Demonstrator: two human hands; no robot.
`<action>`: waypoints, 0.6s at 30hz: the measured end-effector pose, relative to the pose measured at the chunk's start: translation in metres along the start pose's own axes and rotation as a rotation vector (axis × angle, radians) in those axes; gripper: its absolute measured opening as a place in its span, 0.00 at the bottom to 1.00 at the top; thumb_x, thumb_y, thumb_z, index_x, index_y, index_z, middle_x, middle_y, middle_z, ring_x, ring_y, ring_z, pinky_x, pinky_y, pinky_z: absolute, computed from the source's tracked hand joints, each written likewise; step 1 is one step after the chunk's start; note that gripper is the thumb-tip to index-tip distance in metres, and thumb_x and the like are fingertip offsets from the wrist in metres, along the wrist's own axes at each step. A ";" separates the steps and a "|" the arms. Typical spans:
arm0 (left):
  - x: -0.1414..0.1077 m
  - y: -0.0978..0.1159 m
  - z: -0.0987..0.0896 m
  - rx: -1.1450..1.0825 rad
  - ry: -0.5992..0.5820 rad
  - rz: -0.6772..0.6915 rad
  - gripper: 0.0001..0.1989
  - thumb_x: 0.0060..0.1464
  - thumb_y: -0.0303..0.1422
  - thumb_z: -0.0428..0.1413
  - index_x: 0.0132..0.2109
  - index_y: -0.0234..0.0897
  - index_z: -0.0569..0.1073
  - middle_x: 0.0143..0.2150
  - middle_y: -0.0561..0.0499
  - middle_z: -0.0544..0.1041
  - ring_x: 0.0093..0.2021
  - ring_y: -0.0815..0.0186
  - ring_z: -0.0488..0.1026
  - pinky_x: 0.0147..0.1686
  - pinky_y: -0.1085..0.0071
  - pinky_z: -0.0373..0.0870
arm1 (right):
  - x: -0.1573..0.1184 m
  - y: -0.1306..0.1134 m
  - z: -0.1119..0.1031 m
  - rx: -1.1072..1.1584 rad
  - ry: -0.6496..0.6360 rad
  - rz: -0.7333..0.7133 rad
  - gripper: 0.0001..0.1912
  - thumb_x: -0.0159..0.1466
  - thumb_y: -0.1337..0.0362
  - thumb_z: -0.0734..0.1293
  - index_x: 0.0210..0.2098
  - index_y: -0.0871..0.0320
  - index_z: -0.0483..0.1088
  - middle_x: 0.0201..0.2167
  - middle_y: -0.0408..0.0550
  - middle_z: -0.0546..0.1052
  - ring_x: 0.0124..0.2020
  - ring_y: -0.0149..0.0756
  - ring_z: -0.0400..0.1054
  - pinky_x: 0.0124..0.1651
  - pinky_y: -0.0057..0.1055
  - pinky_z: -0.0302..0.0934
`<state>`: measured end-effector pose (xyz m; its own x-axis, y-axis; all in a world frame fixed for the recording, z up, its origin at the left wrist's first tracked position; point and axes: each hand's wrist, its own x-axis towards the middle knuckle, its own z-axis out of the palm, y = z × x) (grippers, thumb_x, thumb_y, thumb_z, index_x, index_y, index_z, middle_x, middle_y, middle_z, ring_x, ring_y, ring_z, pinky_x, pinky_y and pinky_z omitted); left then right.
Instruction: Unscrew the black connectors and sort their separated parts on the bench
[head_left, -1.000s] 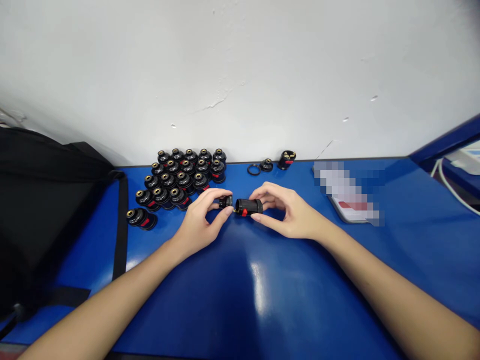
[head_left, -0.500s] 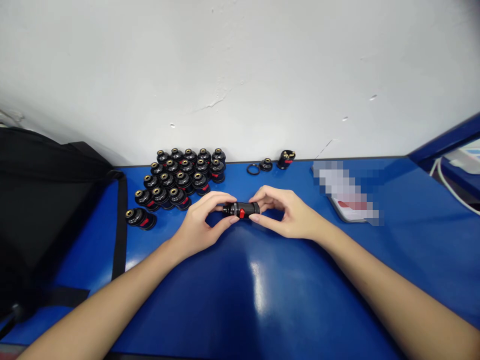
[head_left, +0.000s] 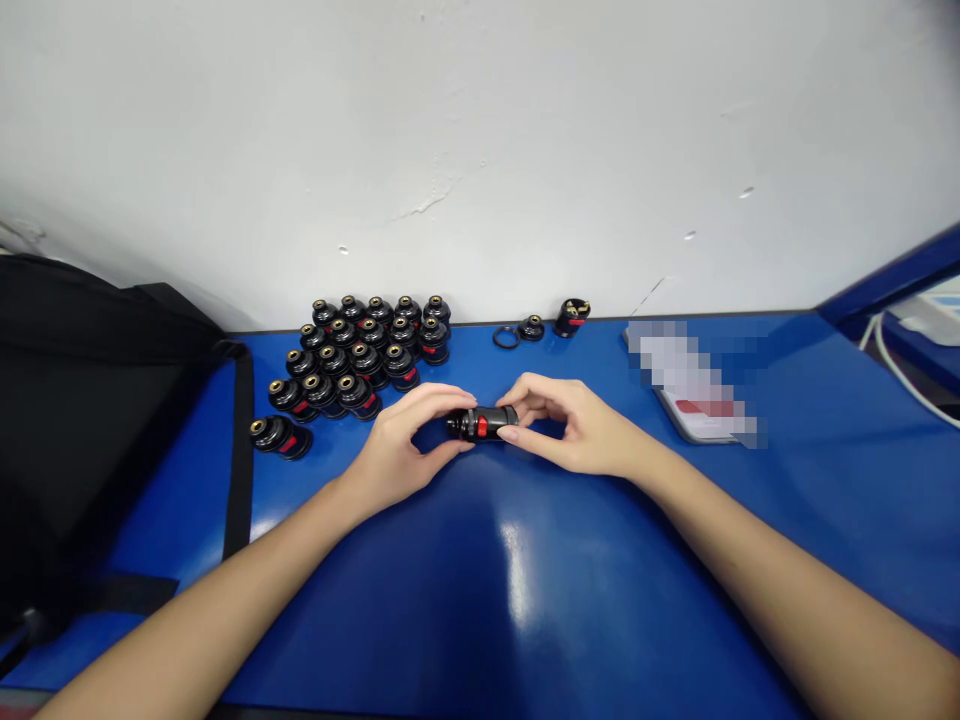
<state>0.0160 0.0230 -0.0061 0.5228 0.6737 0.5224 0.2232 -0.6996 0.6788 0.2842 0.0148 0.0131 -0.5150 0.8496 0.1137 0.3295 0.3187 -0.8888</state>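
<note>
Cylinder (head_left: pixel 491 424), one black piece with one red mark, lies on its side between your two hands, toward the far edge of the table (head_left: pixel 420 600) and just right of the group of upright pieces. Your left hand (head_left: pixel 397 440) pinches its narrow-necked end between thumb and fingers, and your right hand (head_left: pixel 581 425) grips its other end the same way; whether it touches the tabletop, you cannot tell. To its left, you have seventeen black pieces (head_left: pixel 362 362) standing close together in four rows of five, five, four and three, with gold-coloured centres at their tops. One more piece (head_left: pixel 281 437) sits apart at the near-left of that group, beside one black strap (head_left: pixel 240 450); that makes eighteen. Along the far edge, right of the group, you have one black ring (head_left: pixel 506 347), one small cap (head_left: pixel 531 329) just beside it and one open-topped cup (head_left: pixel 574 319) with gold-coloured parts inside. One phone (head_left: pixel 697 420), partly pixelated, lies to the right of your right hand, and one black bag (head_left: pixel 90 400) covers the far-left corner.
</note>
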 end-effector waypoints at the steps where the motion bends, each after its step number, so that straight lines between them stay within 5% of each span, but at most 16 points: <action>1: 0.000 0.000 0.000 0.012 0.004 0.012 0.19 0.62 0.27 0.66 0.59 0.40 0.77 0.56 0.42 0.81 0.57 0.58 0.80 0.59 0.57 0.80 | 0.000 0.000 0.000 -0.001 0.001 0.003 0.13 0.69 0.54 0.73 0.46 0.55 0.73 0.37 0.47 0.83 0.36 0.37 0.79 0.40 0.34 0.72; 7: 0.000 0.004 0.000 -0.034 -0.002 -0.029 0.20 0.60 0.30 0.68 0.58 0.39 0.77 0.56 0.41 0.81 0.55 0.60 0.80 0.47 0.67 0.84 | 0.001 0.000 0.001 0.027 0.005 0.000 0.13 0.68 0.55 0.74 0.46 0.55 0.73 0.35 0.46 0.83 0.35 0.36 0.78 0.40 0.34 0.72; 12: -0.001 0.003 0.000 -0.071 0.011 -0.031 0.13 0.65 0.28 0.63 0.55 0.39 0.79 0.54 0.42 0.80 0.54 0.62 0.81 0.51 0.65 0.84 | 0.001 -0.001 0.001 0.029 -0.001 -0.009 0.13 0.68 0.55 0.74 0.46 0.56 0.73 0.37 0.47 0.83 0.36 0.37 0.79 0.42 0.35 0.74; 18: -0.002 0.002 0.001 -0.096 0.005 -0.028 0.26 0.60 0.34 0.69 0.63 0.42 0.73 0.61 0.40 0.74 0.63 0.56 0.75 0.61 0.54 0.80 | 0.001 0.000 0.001 0.022 0.005 -0.003 0.14 0.68 0.54 0.74 0.46 0.55 0.72 0.37 0.48 0.83 0.37 0.38 0.80 0.43 0.36 0.74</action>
<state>0.0165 0.0202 -0.0065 0.5133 0.6942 0.5045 0.1583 -0.6544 0.7394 0.2831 0.0151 0.0131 -0.5123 0.8507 0.1180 0.3107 0.3117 -0.8979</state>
